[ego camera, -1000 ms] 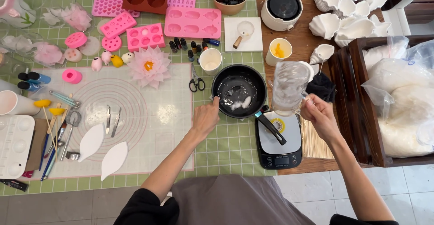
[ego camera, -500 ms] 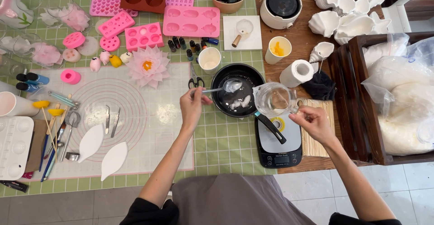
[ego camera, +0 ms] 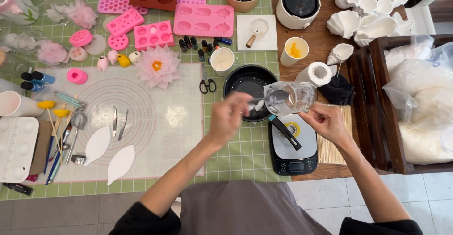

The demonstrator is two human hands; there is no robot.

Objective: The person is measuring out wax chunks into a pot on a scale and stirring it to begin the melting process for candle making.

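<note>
Right hand [ego camera: 325, 121] gripped a clear glass mug [ego camera: 289, 98] by its handle, tipped on its side with the mouth toward the black pan [ego camera: 245, 81]. Left hand [ego camera: 229, 114] was blurred; fingers appeared closed around a spoon reaching into the mug's mouth, though the spoon itself could not be made out for certain. Mug hung above the pan's near rim, just over the kitchen scale [ego camera: 292, 145], not resting on either. Judged progress: partway through emptying. A few white lumps [ego camera: 257, 105] lay in the pan by the mug's mouth; the glass looked nearly clear, with only a cloudy film on the wall, so little seemed left to scrape out. Pan otherwise mostly bare and dark, its handle lying across the scale. Mug: transparent, thick-walled, streaked whitish inside. Nearby on the tabletop [ego camera: 236, 150]: scissors [ego camera: 205, 84], a white cup [ego camera: 222, 60], a paper roll [ego camera: 316, 73], pink moulds [ego camera: 204, 20] further back.
</note>
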